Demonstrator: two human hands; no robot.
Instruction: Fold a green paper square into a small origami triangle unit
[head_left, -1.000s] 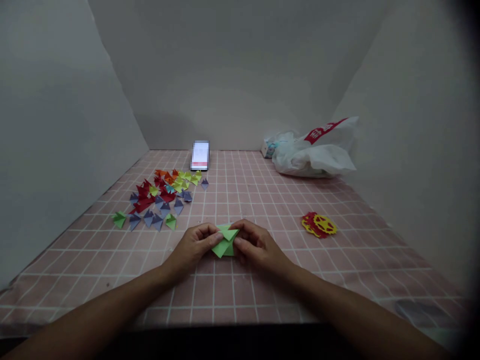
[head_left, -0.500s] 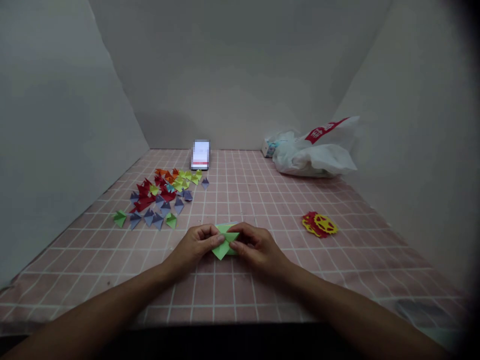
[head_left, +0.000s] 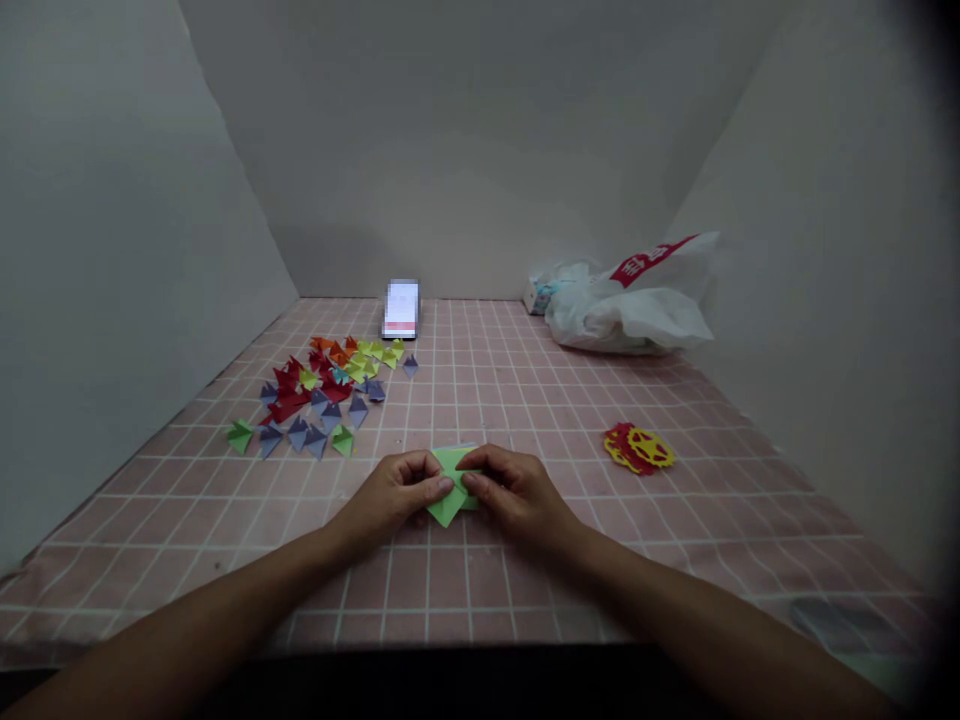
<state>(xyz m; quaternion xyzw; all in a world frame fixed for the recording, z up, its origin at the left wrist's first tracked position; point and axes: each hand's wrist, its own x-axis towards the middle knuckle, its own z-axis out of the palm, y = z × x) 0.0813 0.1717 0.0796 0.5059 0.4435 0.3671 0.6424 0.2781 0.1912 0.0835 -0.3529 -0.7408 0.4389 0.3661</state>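
Between my two hands is a light green sheet of folding paper (head_left: pixel 447 508), partly folded, with one corner pointing toward me. My left hand (head_left: pixel 409 486) pinches its left side, thumb on top. On the right side, my right hand (head_left: pixel 510 484) grips the same paper between thumb and fingers, its thumb close to the left one. Behind the paper, edges of what looks like more paper (head_left: pixel 466 447) show between the hands. The fingers beneath the paper are hidden.
Many small folded paper pieces (head_left: pixel 330 390) in several colours lie at left. A phone (head_left: pixel 400 310) stands behind them. Yellow and red cut-out discs (head_left: pixel 639 448) lie at right. A white plastic bag (head_left: pixel 630 315) and a small box (head_left: pixel 536 294) sit at the back right.
The right-hand flap of the green paper, which stuck out as a point, is now pressed down under my right fingers. My left thumb has shifted slightly right.
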